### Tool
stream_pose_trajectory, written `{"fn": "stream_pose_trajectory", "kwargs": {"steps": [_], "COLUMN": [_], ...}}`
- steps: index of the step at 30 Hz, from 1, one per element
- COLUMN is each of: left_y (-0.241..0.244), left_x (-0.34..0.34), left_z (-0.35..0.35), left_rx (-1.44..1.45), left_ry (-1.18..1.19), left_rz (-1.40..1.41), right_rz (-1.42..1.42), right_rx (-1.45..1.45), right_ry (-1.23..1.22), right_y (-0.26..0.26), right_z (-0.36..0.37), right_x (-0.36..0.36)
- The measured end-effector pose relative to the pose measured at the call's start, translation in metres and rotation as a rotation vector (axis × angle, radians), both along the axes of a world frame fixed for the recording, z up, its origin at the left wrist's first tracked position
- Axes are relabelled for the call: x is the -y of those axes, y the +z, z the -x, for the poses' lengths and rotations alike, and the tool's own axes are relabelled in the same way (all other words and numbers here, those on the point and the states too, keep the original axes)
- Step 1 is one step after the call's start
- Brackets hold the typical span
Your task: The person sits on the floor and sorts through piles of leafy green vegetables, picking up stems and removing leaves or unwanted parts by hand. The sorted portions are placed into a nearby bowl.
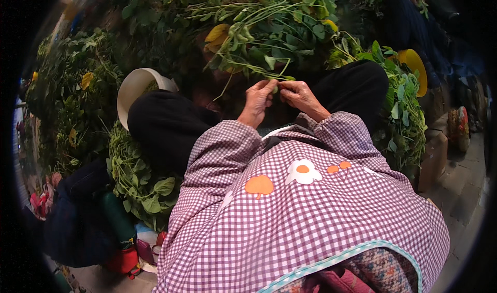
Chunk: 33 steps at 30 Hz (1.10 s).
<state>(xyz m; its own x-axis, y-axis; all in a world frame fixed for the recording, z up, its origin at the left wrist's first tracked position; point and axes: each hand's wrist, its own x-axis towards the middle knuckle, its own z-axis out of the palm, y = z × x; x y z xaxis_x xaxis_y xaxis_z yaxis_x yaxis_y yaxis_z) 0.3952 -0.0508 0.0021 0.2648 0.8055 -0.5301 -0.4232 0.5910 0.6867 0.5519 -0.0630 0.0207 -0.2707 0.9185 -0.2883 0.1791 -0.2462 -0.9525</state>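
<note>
My left hand (257,102) and my right hand (303,95) meet above my lap, fingertips pinched close together. A thin green soybean stem (261,72) runs into both grips from the plants ahead. Between the fingers shows a small green piece (276,88), likely a pod, mostly covered by them. Just beyond my hands, cut soybean plants (287,33) lie in a leafy bundle with some yellow leaves. A cluster of plump pods (240,33) hangs on the nearer stems.
A white bucket (123,99) with green contents leans by my left knee. Past my right knee are a yellow container (415,69), more plants (405,114) and a cardboard box (433,161). Another person's dark-clothed leg (407,25) is at upper right. Bags (122,260) lie lower left.
</note>
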Motion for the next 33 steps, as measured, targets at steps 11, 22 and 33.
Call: {"fn": "stream_pose_trajectory", "kwargs": {"steps": [11,22,33], "left_y": [-0.004,-0.006,-0.002], "left_x": [0.009,0.008,0.006], "left_z": [0.007,0.010,0.001], "left_rx": [-0.178,-0.083,-0.013], "left_ry": [0.077,0.097,0.103], "left_rz": [-0.069,-0.044,-0.024], "right_rz": [0.185,0.160,0.261], "right_rx": [-0.203,-0.273,-0.351], "right_ry": [-0.048,-0.107,-0.161], "right_y": [0.021,0.011,0.007], "right_z": [0.020,0.023,0.019], "right_x": [0.021,0.021,0.022]}}
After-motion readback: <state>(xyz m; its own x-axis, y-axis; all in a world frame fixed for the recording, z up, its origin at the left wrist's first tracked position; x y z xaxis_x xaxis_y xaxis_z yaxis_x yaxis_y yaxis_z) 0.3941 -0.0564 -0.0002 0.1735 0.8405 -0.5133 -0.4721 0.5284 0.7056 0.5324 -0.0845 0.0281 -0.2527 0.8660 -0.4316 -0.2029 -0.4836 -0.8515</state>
